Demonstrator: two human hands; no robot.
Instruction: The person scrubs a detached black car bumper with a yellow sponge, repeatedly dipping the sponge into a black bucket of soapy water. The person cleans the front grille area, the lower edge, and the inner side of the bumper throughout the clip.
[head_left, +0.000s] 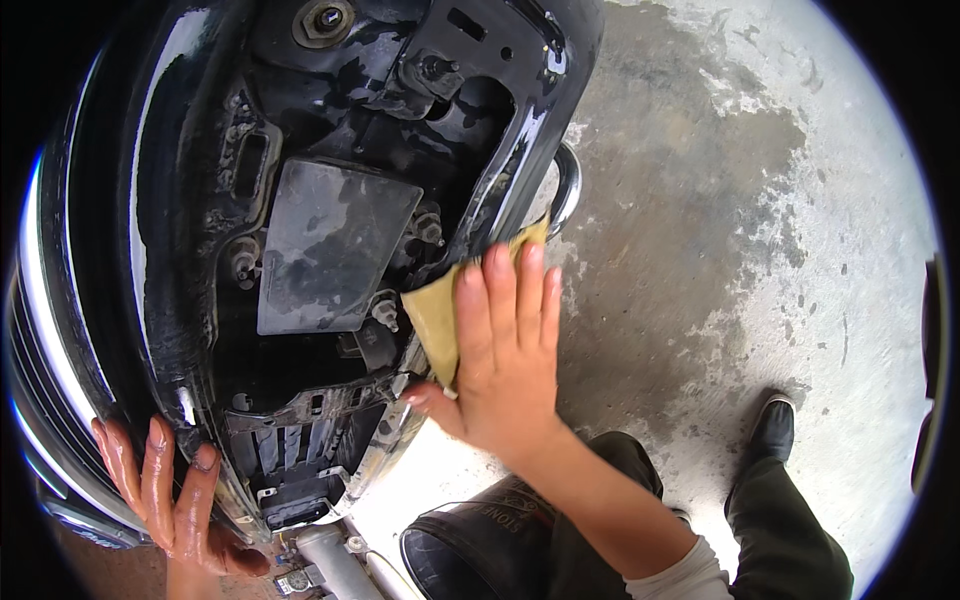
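Observation:
A black vehicle body part (180, 247), glossy on its curved outer side, fills the left of the view with its hollow inner side showing. My right hand (510, 360) presses a yellowish folded sheet (435, 315), maybe sandpaper or cloth, flat against the part's right edge; the thumb lies apart from the fingers. Wet and spread, my left hand (169, 495) rests its fingers on the lower-left outer edge. Between the two hands lie a dull grey rectangular plate (334, 244), rusty bolts (385, 310) and a slotted black bracket (307, 405).
Under my right forearm stands a black bucket (472, 544) bearing writing. A curved chrome piece (568, 191) juts out past the right edge. Wet patches darken the concrete floor (675, 225). A black shoe (774, 427) is at lower right, and a grey metal cylinder (337, 562) at the bottom.

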